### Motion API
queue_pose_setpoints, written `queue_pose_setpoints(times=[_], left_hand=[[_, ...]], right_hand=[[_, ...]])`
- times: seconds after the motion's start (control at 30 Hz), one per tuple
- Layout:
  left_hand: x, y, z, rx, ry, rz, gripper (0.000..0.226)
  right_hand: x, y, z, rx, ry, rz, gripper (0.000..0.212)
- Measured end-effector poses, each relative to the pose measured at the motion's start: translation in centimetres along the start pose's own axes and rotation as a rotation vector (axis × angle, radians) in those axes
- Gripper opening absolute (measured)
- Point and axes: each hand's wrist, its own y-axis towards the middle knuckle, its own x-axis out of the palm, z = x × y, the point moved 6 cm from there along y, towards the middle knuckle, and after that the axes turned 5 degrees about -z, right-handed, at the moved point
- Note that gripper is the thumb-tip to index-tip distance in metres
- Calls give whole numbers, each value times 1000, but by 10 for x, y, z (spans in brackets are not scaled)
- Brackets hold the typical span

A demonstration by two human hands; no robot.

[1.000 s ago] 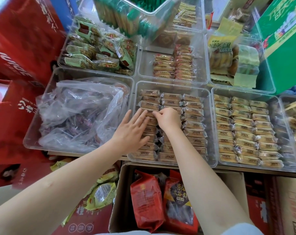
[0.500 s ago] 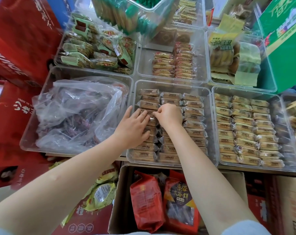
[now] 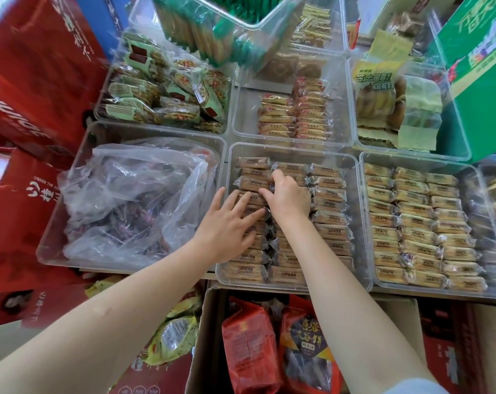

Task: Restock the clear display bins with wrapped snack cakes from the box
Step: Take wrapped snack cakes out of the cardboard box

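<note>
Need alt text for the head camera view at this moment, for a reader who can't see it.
Both hands work in the clear plastic middle bin of brown wrapped snack cakes: the left hand lies flat on the rows, the right hand curls its fingers onto them. A crumpled clear plastic bag fills the bin to the left; an open cardboard box sits below.

Both bare forearms reach forward and slightly inward from the bottom of the view. The left hand (image 3: 227,227) lies palm down, its fingers (image 3: 242,201) straight and spread. The right hand (image 3: 288,196) sits just beside it, knuckles up, its fingers curled downward and touching the left fingertips.
</note>
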Motion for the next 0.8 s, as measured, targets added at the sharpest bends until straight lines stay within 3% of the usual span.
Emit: queue_pose_setpoints(times=[0.2,0.3,0.5,0.8], left_hand=[[1,3,1,-19,26,-11,60],[1,2,0,-5,11,-1,59],[5,1,-5,22,-64,133,68],[-5,23,-10,-39,16,11,68]], right_hand=[[-5,8,-3,49,-127,-128,37],[-5,18,-1,117,-21,-216,26],[-13,22,1,81,302,-124,14],[-6,26,-2,33,149,-152,15]])
